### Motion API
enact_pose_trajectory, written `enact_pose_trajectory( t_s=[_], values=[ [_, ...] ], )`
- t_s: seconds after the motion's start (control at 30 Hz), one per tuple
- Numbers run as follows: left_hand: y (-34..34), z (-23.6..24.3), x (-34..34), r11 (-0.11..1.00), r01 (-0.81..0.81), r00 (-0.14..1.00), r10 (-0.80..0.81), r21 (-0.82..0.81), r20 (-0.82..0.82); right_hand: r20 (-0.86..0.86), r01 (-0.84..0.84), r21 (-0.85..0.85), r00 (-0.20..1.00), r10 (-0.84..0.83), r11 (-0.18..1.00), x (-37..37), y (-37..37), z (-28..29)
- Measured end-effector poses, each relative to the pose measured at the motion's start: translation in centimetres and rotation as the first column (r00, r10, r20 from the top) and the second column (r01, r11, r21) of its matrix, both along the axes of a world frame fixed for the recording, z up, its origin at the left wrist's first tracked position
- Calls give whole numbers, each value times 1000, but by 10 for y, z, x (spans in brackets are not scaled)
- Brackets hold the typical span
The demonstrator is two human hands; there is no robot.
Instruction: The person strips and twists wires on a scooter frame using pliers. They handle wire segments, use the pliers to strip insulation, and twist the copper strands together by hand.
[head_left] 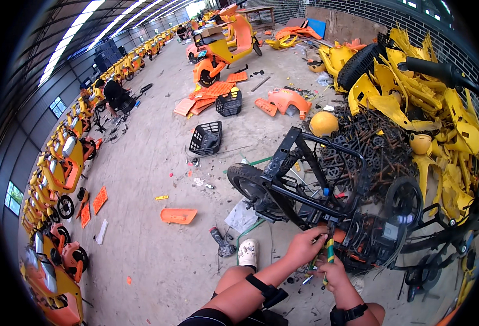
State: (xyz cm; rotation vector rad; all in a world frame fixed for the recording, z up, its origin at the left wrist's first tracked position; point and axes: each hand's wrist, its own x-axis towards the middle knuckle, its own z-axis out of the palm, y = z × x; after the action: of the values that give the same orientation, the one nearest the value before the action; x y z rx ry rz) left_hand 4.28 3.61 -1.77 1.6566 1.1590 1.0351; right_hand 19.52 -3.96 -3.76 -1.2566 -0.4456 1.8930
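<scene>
head cam | looks down, forward | close over hands (pixel 318 255) | fisheye

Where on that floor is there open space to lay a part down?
The widest bare concrete lies left of the stripped black frame, between the black basket and the row of yellow scooters. Another bare stretch lies below the orange panel. It is crowded right of the frame, at the yellow parts pile, and around both hands.

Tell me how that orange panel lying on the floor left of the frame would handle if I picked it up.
The orange panel looks like thin moulded plastic, so probably light for its size and slightly flexible. It lies flat on the concrete floor, so it would likely slide rather than roll. Smooth surface; may be slippery.
</scene>
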Motion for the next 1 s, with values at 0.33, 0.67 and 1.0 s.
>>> enact_pose_trajectory(
  t_s=[0.33, 0.67, 1.0],
  values=[
    [-8, -7, 12, 989, 71, 985, -50, 130, -163, -297, 30, 24, 955, -22, 999, 11, -9, -2],
    [-23, -2, 27, 976, 83, 957, -21, 202, -289, -335, 55, 45, 942, -37, 997, 26, -21, 6],
    [-32, 5, 44, 953, 51, 955, 41, 300, -294, -230, 71, -42, 970, -79, 997, 38, -24, -13]
  ],
)
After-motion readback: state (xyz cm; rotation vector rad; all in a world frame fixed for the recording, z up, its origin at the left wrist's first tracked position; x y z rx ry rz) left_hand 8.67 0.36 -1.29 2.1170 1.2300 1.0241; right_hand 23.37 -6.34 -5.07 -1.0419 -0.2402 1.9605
